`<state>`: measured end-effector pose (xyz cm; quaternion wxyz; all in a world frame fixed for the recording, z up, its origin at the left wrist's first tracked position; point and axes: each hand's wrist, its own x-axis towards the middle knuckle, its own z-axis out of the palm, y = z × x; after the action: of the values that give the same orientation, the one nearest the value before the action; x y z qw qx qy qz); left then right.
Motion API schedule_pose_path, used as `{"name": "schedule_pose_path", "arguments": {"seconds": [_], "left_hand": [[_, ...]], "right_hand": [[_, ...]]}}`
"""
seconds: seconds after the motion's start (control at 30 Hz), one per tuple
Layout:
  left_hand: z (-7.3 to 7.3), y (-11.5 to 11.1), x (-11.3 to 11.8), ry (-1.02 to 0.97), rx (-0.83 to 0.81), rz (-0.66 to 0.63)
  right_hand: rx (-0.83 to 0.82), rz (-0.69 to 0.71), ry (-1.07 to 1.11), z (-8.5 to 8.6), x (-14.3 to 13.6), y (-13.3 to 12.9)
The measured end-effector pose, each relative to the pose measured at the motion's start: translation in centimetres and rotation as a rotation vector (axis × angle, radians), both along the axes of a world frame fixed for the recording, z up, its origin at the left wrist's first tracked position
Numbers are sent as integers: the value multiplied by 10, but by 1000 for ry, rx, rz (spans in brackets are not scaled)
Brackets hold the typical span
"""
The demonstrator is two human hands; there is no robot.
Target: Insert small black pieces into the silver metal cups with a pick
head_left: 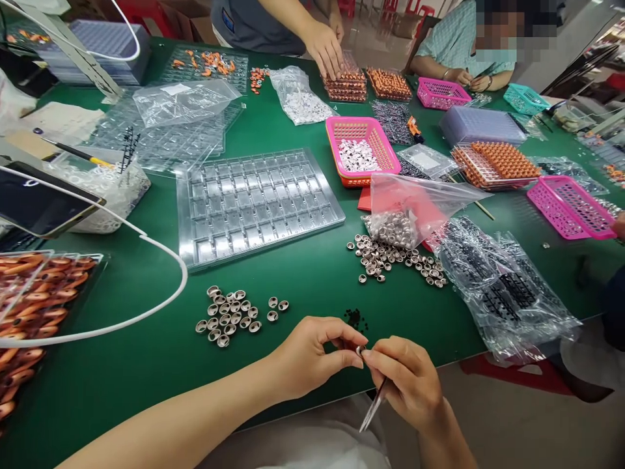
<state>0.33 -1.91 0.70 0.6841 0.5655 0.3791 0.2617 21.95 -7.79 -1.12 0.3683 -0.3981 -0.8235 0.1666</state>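
Between thumb and forefinger, my left hand (317, 358) pinches a small silver metal cup (360, 350). My right hand (407, 378) meets it there, its thumb and forefinger closed at the cup's edge. A pair of metal tweezers (374, 407) is tucked in my right hand, tips pointing down toward my lap. Just beyond the fingers lies a small heap of tiny black parts (355, 319). On the green table to the left sits a group of silver cups (229, 314) with holes. More loose silver cups (378, 257) spill from a clear bag (395, 225).
A clear compartment tray (258, 202) lies ahead. Beyond it stands a pink basket (361, 146) of white parts. Bags of black parts (508, 286) lie right; orange pieces (34, 306) and a white cable (166, 299) are left. Two co-workers sit or stand across the table.
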Motion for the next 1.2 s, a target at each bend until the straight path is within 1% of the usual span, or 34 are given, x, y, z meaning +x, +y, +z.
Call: {"name": "schedule_pose_path", "arguments": {"seconds": [0.1, 0.23, 0.4, 0.6, 0.67, 0.8, 0.93, 1.03, 1.1, 1.2], "left_hand": [[-2, -2, 0, 1, 68, -13], [-3, -2, -2, 1, 116, -29], [-3, -3, -2, 1, 141, -29], [-6, -6, -1, -3, 189, -15], [-7, -6, -1, -13, 219, -11], [-10, -7, -2, -20, 284, 8], [-10, -7, -2, 5, 257, 9], [-9, -6, -2, 38, 211, 3], [-7, -4, -2, 78, 166, -14], [0, -1, -1, 142, 125, -61]], "right_hand": [[18, 35, -56, 6, 1, 3], [57, 89, -96, 13, 0, 6], [88, 95, -168, 17, 0, 6], [142, 120, -188, 18, 2, 4], [163, 106, -181, 17, 1, 4], [158, 105, -151, 14, -2, 6], [173, 131, -145, 13, -4, 9], [154, 135, -147, 11, -4, 11], [141, 142, -144, 9, -4, 12], [79, 152, -135, 3, -7, 13]]}}
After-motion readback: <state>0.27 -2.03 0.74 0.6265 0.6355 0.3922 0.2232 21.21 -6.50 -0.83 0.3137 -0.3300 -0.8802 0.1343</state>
